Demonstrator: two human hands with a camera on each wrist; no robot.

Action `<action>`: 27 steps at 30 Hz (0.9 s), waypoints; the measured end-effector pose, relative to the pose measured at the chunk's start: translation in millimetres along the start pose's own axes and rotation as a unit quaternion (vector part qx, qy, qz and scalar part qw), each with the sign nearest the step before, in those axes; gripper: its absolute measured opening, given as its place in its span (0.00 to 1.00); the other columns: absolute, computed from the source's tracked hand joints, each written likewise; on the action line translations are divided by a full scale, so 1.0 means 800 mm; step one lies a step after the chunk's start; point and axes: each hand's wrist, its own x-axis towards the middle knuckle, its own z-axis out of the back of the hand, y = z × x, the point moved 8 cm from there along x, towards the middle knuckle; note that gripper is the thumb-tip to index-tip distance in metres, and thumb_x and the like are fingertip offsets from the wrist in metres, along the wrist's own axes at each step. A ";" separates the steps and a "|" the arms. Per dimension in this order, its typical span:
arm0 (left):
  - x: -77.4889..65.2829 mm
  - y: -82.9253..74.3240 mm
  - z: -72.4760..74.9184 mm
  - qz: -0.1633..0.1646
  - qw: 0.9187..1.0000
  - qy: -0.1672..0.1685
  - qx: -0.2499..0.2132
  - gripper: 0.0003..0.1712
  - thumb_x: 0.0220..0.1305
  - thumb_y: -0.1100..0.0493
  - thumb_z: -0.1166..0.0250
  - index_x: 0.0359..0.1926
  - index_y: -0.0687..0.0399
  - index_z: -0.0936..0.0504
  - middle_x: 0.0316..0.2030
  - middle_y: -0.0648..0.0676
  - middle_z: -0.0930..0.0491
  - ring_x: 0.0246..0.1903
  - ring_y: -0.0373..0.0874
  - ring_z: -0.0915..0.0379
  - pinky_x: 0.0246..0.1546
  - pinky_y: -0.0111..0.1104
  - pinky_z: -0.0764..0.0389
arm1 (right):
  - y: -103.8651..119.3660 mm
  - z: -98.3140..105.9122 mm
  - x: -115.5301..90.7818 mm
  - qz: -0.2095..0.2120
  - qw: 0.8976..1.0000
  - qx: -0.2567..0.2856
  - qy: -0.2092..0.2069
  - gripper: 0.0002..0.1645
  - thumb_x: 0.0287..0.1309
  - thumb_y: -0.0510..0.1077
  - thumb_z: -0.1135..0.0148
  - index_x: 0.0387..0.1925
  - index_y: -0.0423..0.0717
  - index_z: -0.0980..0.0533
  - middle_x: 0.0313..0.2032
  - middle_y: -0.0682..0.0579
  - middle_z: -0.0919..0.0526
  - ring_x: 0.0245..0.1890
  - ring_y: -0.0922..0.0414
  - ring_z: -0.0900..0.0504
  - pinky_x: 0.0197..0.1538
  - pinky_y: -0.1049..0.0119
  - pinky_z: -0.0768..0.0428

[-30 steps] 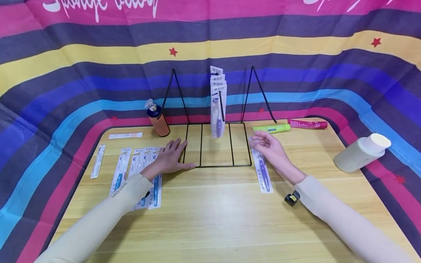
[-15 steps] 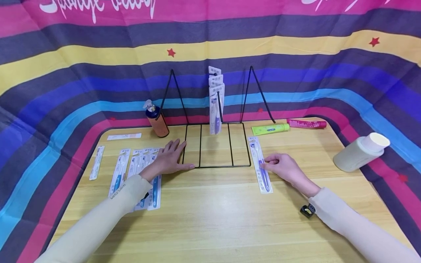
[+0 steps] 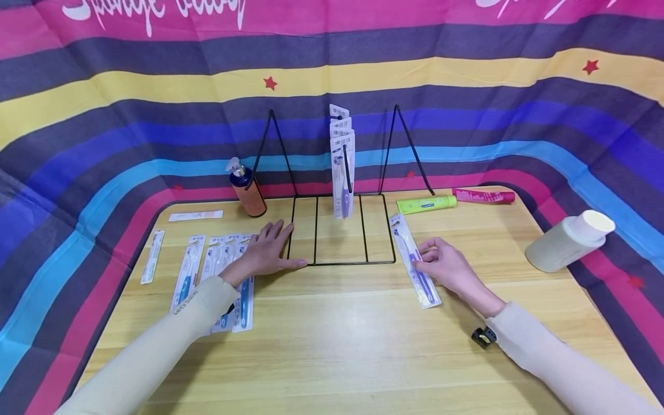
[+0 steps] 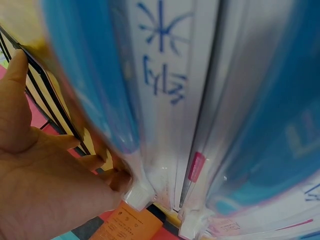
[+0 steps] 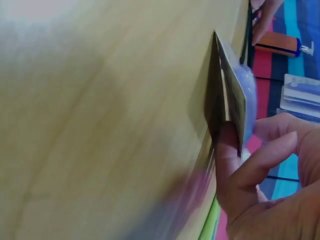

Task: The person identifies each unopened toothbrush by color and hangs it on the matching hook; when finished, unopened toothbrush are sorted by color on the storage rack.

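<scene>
My right hand (image 3: 447, 266) pinches the long edge of a packaged purple toothbrush (image 3: 410, 253) right of the wire rack. In the right wrist view the toothbrush pack (image 5: 234, 95) stands tilted off the table, with fingers (image 5: 230, 150) beneath it. My left hand (image 3: 266, 251) rests with spread fingers on the left side of the black wire rack's base (image 3: 353, 263). Several packaged purple toothbrushes (image 3: 343, 178) hang on the rack's hook. Packaged blue toothbrushes (image 3: 187, 274) lie in a row at the left, partly hidden under my left forearm.
An orange pump bottle (image 3: 250, 196) stands behind my left hand. Green (image 3: 427, 204) and pink (image 3: 485, 196) tubes lie at the back right, and a pale bottle (image 3: 565, 242) stands at the right. Two narrow packs (image 3: 196, 215) lie at the back left. A striped cloth (image 3: 467, 127) surrounds the table.
My right hand has come down from the pack's upper end to its side and now lifts and turns it slightly. The hanging packs sway a little. My left hand stays put.
</scene>
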 end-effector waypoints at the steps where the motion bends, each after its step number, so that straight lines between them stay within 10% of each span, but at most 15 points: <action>1: 0.000 0.000 0.000 -0.001 1.000 0.000 -0.001 0.65 0.69 0.26 0.32 0.89 0.57 0.50 0.86 0.69 0.58 0.83 0.72 0.64 0.75 0.74 0.56 | 0.002 0.000 -0.001 0.006 1.000 0.005 0.000 0.28 0.68 0.40 0.26 0.63 0.35 0.27 0.47 0.38 0.12 0.41 0.48 0.13 0.39 0.61 0.16; 14: 0.002 0.003 -0.002 -0.010 1.000 -0.005 -0.008 0.66 0.68 0.26 0.32 0.88 0.59 0.50 0.86 0.69 0.58 0.83 0.73 0.65 0.74 0.75 0.56 | 0.054 -0.011 -0.034 0.100 0.981 0.164 0.005 0.25 0.67 0.29 0.34 0.65 0.38 0.22 0.57 0.38 0.21 0.38 0.54 0.13 0.32 0.64 0.14; 27: 0.004 0.007 -0.005 -0.005 1.000 0.001 -0.004 0.68 0.67 0.21 0.34 0.89 0.56 0.52 0.87 0.68 0.60 0.83 0.72 0.66 0.75 0.74 0.57 | 0.168 -0.003 -0.050 0.330 0.913 0.227 -0.082 0.21 0.68 0.23 0.34 0.60 0.34 0.20 0.52 0.42 0.15 0.41 0.52 0.13 0.42 0.68 0.14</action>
